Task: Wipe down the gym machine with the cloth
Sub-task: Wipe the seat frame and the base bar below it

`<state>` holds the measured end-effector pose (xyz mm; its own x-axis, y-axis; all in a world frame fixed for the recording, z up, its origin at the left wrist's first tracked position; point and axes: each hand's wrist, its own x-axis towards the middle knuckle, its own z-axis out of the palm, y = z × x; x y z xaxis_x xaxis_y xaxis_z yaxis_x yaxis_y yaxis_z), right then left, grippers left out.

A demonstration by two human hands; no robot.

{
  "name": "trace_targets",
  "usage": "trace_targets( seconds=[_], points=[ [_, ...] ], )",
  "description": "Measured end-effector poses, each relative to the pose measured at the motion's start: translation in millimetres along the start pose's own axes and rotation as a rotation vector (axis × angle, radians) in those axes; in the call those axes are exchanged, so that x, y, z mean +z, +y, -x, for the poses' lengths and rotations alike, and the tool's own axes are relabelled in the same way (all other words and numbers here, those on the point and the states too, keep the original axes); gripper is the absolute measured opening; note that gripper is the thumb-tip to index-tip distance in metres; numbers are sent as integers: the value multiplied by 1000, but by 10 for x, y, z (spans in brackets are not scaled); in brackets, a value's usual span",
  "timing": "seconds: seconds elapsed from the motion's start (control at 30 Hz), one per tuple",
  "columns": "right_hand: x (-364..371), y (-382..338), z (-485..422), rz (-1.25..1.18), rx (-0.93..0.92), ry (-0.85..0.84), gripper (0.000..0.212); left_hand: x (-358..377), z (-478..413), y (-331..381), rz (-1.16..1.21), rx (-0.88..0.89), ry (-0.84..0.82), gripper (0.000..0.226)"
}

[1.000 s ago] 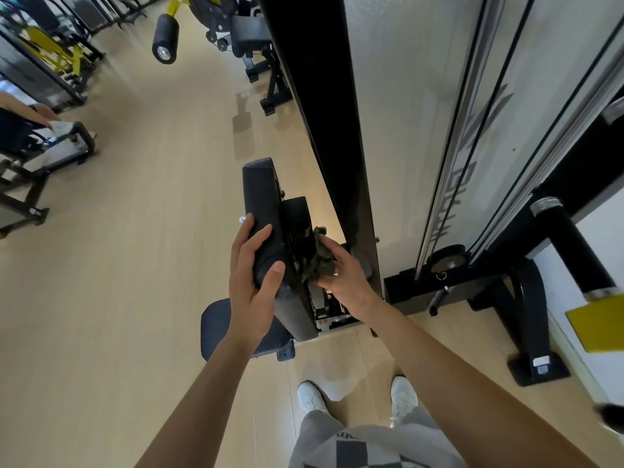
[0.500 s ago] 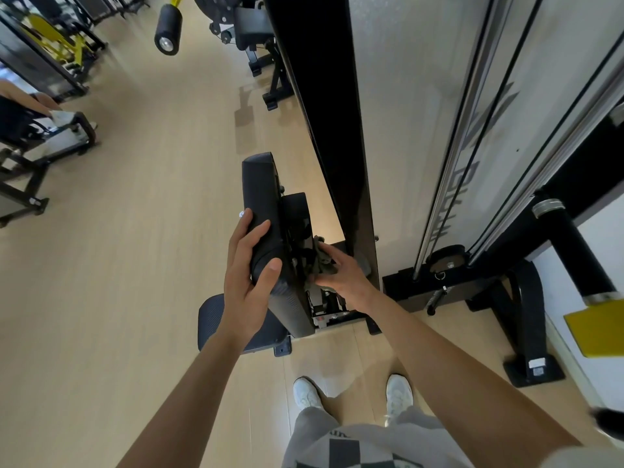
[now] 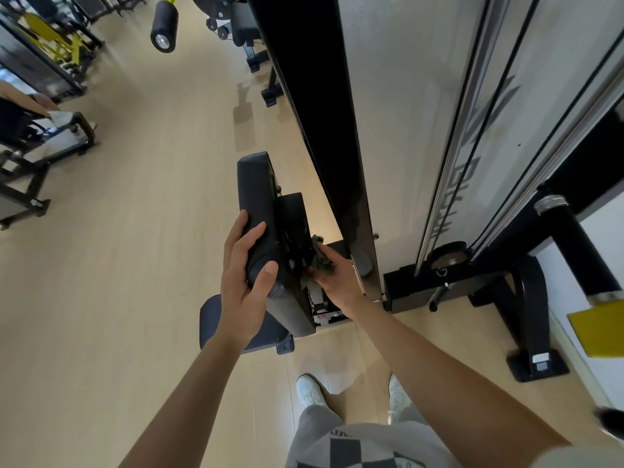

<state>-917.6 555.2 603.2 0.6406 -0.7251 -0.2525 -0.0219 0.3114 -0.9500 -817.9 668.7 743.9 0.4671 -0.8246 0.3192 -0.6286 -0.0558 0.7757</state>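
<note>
Left hand (image 3: 244, 278): gripped the near end of the black pad (image 3: 258, 204), thumb on one side, fingers on the other.
Right hand (image 3: 339, 280): pinched the dark cloth (image 3: 320, 260) and pressed it on the bracket (image 3: 293, 228) behind the pad.
Cloth: bunched, at 3 o'clock from the left hand, touching the bracket.
Seat (image 3: 211, 315): at 6 o'clock from the pad.
Column (image 3: 320, 113): black, at 12 o'clock from the cloth.
</note>
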Motion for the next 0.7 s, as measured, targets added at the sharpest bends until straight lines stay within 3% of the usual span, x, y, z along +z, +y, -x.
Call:
trace_targets(
  seconds=[0.27, 0.33, 0.57, 0.7],
  points=[
    [28, 367, 131, -108, 122, 117, 43, -5, 0, 7, -16, 5, -21, 54],
    [22, 399, 159, -160, 227, 135, 45, -5, 2, 6, -13, 8, -18, 55],
    [-4, 384, 209, -635, 655, 186, 23, -14, 4, -3, -6, 3, -16, 54],
    [-45, 241, 133, -988, 621, 178, 28, -17, -4, -3, -24, 12, -21, 54]
  ],
)
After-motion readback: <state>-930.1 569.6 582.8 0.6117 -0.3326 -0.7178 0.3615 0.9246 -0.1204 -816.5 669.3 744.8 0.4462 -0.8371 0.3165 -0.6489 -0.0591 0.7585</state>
